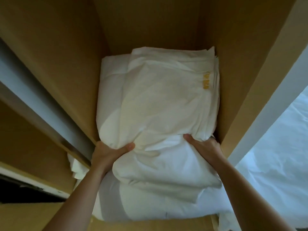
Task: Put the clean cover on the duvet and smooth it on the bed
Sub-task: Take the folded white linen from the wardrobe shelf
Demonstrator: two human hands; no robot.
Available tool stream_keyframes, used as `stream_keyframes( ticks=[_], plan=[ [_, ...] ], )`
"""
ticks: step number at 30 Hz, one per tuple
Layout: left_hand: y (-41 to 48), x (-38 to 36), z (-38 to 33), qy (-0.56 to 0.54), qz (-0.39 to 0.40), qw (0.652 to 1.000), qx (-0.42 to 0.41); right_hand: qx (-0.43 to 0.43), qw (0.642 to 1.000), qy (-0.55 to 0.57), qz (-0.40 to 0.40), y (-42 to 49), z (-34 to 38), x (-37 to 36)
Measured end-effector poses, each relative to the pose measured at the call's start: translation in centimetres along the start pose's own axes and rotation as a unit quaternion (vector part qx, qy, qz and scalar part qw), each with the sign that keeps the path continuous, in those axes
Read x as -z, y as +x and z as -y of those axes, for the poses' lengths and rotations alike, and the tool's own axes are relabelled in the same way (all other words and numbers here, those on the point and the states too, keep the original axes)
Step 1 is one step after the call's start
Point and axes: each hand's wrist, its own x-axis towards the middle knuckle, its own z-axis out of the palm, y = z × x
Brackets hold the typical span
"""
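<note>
Now, two small yellow tags [206, 81] show on the right edge of the folded white stack [166, 97], too small for any writing to be read. That stack fills the floor of a brown wooden wardrobe compartment [66, 64], lying on a puffy white bundle [158, 184] that spills out over the front edge. Which is cover and which is duvet, I can't tell. The left hand [110, 154] grips the stack's near left corner, thumb on top, fingers hidden beneath. The right hand [201, 145] pinches the near right corner, bunching the cloth. A white-sheeted bed [275, 155] lies off to the right.
</note>
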Motion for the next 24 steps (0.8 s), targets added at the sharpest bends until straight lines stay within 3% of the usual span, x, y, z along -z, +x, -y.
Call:
stream_keyframes(
  ticks=[3,6,15,19,24],
  plan=[
    [-0.2,0.0,-0.3,0.065,-0.04,0.997,0.002,0.028,0.999,-0.028,0.002,0.2,0.0,-0.1],
    [-0.4,-0.4,-0.6,0.072,-0.05,0.996,0.008,0.003,0.999,0.024,0.041,1.1,-0.3,0.5],
    [0.1,-1.2,0.0,0.015,-0.041,0.999,-0.025,-0.037,0.985,0.149,0.083,3.7,-0.1,0.2],
    [0.5,-1.4,-0.2,0.026,-0.039,0.999,0.005,-0.071,0.973,0.181,0.121,4.1,0.4,0.6],
    [0.9,-1.2,0.4,-0.046,-0.028,0.998,-0.02,-0.063,0.965,0.236,0.096,3.2,0.3,0.7]
  ],
)
